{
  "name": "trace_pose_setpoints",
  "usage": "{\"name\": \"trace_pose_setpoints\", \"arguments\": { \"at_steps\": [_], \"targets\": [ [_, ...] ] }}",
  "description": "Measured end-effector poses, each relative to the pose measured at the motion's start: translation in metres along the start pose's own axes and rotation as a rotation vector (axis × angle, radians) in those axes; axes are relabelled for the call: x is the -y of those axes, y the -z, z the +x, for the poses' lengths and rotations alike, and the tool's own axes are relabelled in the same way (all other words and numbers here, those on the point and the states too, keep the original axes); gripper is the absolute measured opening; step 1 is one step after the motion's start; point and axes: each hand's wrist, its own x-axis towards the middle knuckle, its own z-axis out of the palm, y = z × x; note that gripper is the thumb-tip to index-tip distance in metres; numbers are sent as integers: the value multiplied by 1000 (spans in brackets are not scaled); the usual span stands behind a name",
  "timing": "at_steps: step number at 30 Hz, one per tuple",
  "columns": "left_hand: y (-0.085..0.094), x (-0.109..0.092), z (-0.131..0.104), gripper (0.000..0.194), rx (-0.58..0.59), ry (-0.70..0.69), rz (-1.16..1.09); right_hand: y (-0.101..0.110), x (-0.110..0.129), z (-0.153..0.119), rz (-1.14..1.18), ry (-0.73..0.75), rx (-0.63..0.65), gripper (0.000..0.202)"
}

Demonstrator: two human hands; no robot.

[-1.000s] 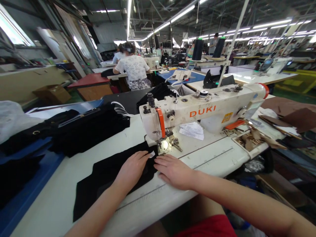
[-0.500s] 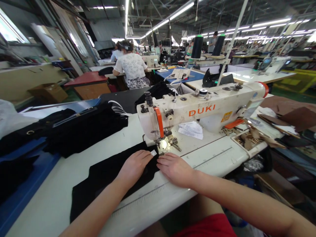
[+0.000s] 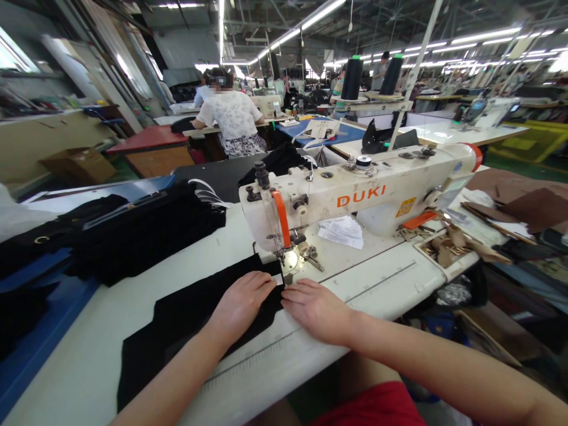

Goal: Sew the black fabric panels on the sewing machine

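Note:
A black fabric panel [image 3: 177, 319] lies flat on the machine bed, its right edge just in front of the needle. My left hand [image 3: 244, 299] rests on the panel, fingers closed together over a small white label [image 3: 277, 279] near that edge. At the right edge of the fabric, my right hand [image 3: 313, 307] has its fingertips pinched on the cloth; the thumb is mostly hidden. Behind both hands stands the white sewing machine [image 3: 359, 189], its lit presser foot area [image 3: 289, 259] slightly beyond my fingertips.
Several white labels [image 3: 341, 232] lie under the machine arm. A parts tray [image 3: 448, 254] sits at the right, beside brown pieces [image 3: 532, 207]. Black fabric [image 3: 151, 231] is piled at the left. A co-worker [image 3: 228, 115] sits ahead at another machine.
The white label shows more fully and lies flatter on the black panel. The panel and both hands have shifted very slightly toward me; the view has also moved a little.

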Motion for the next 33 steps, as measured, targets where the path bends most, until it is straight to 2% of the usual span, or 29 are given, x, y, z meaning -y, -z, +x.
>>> {"name": "trace_pose_setpoints", "arguments": {
  "at_steps": [23, 29, 33],
  "targets": [
    [-5, 1, 0, 28, 20, -5, -31, 3, -3, 5, 79, -53, -32, 17],
    [-1, -3, 3, 25, 50, 15, -27, 7, -16, 21, 60, -166, 57, 13],
    [-1, -14, 0, 28, 86, 121, -6, 4, -23, 24, 23, -160, 112, 14]
  ]
}}
